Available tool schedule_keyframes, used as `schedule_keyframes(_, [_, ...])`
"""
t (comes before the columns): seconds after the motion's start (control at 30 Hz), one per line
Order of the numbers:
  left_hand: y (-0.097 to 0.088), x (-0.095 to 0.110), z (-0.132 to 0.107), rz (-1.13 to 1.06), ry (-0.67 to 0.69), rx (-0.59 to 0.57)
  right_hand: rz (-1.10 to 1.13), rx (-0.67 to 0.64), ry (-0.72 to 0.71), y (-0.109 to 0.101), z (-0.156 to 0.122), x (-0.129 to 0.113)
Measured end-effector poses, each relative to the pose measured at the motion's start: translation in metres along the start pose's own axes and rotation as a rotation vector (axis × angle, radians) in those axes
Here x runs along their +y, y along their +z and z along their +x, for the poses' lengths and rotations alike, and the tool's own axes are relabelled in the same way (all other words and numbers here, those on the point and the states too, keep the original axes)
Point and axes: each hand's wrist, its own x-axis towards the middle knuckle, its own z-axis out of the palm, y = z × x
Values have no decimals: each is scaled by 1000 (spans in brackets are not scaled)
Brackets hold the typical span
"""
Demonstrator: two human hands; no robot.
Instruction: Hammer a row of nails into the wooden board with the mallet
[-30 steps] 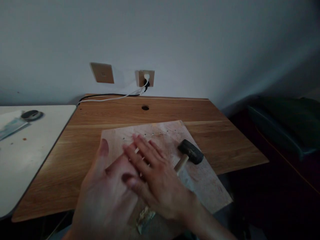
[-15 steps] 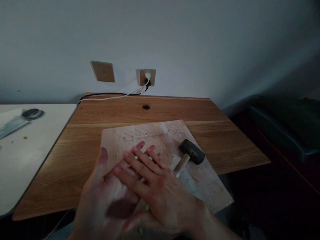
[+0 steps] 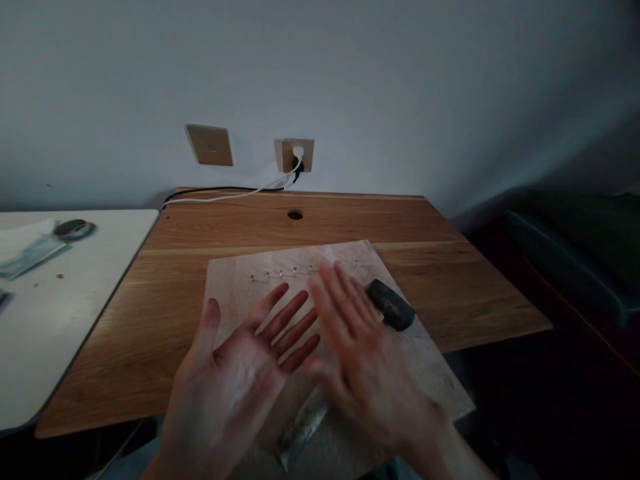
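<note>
Palm up and fingers spread, my left hand (image 3: pixel 240 373) holds nothing above the near part of a pale board (image 3: pixel 235 293). My right hand (image 3: pixel 365 347), a little blurred, is stretched flat beside it and apart from it, also holding nothing. Behind the right hand lies a mallet with a black head (image 3: pixel 393 305). Most of its handle is hidden by that hand; a grip end (image 3: pixel 303 427) shows between my hands. A row of small nails (image 3: pixel 281 273) stands in the far part of the board, its right end partly covered by my right fingers.
The board rests on a wooden desk (image 3: pixel 230 223) with a cable hole (image 3: pixel 295 215). Cables run along the wall to a socket (image 3: pixel 299 157). On the left, a white table (image 3: pixel 100 267) bears a dark round object (image 3: pixel 74 229) and a plastic packet (image 3: pixel 35 253).
My right hand has lifted off the left palm and moved to the right. The left hand's palm and fingers now show fully. The view has shifted slightly.
</note>
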Motion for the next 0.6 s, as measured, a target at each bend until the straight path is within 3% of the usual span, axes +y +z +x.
schedule_keyframes(0.07, [0,1,0,21,-25,3,65,-147,-167,0,0,-1])
schedule_keyframes(0.1, [0,2,0,32,-27,9,67,-166,-157,1,0,-2])
schedule_keyframes(0.2, [4,5,4,54,20,48,23,-33,69,6,-1,-4])
schedule_keyframes(0.23, [6,5,6,61,27,66,41,-23,73,9,-1,-7])
schedule_keyframes(0.33, [12,-4,11,133,95,159,213,-142,-133,17,2,-23])
schedule_keyframes(0.4, [17,-18,11,268,267,222,370,-141,-126,19,8,-39])
schedule_keyframes(0.5, [26,-39,6,560,573,269,701,-55,72,19,18,-62])
schedule_keyframes(0.6, [30,-40,4,958,746,270,987,65,260,24,24,-75])
